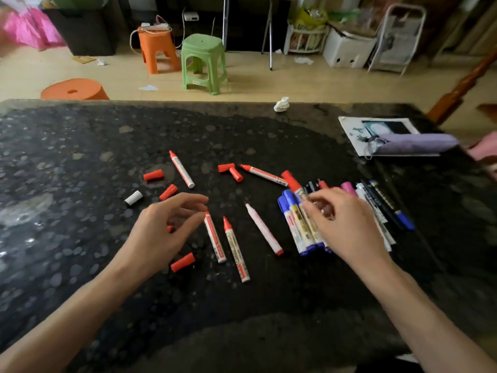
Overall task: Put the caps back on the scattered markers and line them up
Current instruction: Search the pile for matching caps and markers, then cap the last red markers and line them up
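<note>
Several uncapped red markers lie scattered on the black table [80, 157]: one at the back [181, 169], one further right [263, 175], two side by side near me [215, 238] [236, 249]. A pale marker [265, 230] lies to their right. Loose red caps [153, 175] [168, 191] [226, 167] [236, 174] [183, 262] and a white cap [133, 197] lie around them. My left hand [161, 232] hovers with fingers apart by a marker's tip. My right hand [347, 224] pinches a red-capped marker [294, 185], tilted over the row of capped blue markers [293, 227].
The row continues right with black, pink [348, 187] and thin dark pens [387, 205]. A crumpled paper ball [281, 104] sits at the far edge. A purple pouch [414, 145] lies on a printed sheet at the back right. Plastic stools stand beyond the table.
</note>
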`<state>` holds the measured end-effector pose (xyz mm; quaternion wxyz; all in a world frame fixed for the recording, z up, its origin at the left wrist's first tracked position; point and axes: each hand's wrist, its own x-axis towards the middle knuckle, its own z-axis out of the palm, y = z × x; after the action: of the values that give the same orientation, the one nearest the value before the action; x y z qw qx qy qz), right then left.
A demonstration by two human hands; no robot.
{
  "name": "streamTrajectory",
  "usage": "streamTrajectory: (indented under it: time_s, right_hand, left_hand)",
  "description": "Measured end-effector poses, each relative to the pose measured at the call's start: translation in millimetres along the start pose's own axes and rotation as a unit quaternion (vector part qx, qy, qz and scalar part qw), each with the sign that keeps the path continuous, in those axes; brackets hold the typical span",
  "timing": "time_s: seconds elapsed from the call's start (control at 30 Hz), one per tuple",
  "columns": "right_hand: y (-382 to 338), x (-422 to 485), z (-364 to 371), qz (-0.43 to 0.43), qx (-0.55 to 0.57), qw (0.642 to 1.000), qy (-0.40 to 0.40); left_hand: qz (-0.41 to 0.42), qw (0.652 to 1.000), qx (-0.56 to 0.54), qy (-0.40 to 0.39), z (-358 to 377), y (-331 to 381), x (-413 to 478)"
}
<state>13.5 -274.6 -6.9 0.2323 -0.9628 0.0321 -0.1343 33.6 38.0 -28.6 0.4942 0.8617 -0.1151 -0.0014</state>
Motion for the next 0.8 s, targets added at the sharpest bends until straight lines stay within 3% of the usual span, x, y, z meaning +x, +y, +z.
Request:
streamTrajectory:
  time_s: [0.07, 0.17, 0.33, 0.43, 0.53, 0.63, 0.7, 0.8]
  right_hand:
    - [24.9, 5.1, -14.9, 0.064, -0.059, 0.995, 0.038]
    - [49.1, 9.1, -24.8, 0.141, -0.1, 0.985, 0.02]
    - [57.9, 13.2, -18.1, 0.176, -0.1, 0.979, -0.018]
    - [53.0, 15.3, -15.6, 0.145, -0.123, 0.982, 0.015]
    - [30.9, 11.7, -4.7, 0.06, -0.095, 0.993, 0.035]
    - [0.5, 3.0, 16.8, -0.029, -0.041, 0.998, -0.024]
    - [-15.0, -2.2, 30.0, -0.06, -0.022, 0.996, -0.062]
    - [-29.2, -6.2, 43.7, -0.072, -0.032, 0.992, -0.097]
  left_hand:
    - [-0.011, 1.0, 0.007, 0.009, -0.4, -4.9, 1.1]
    - [-0.015, 1.0, 0.012, 0.013, 0.3, -10.1, 3.1]
    - [-0.023, 0.999, 0.018, 0.024, -0.4, -13.7, 4.6]
    - [-0.033, 0.997, 0.038, 0.053, -10.4, -19.5, 8.6]
    - [-0.038, 0.989, 0.109, 0.097, -28.9, -29.6, 15.7]
    - [-0.064, 0.957, 0.245, 0.143, -53.8, -59.1, 25.7]
    - [-0.102, 0.934, 0.319, 0.125, -66.4, -79.2, 29.6]
    - [-0.127, 0.924, 0.348, 0.092, -67.2, -96.9, 30.5]
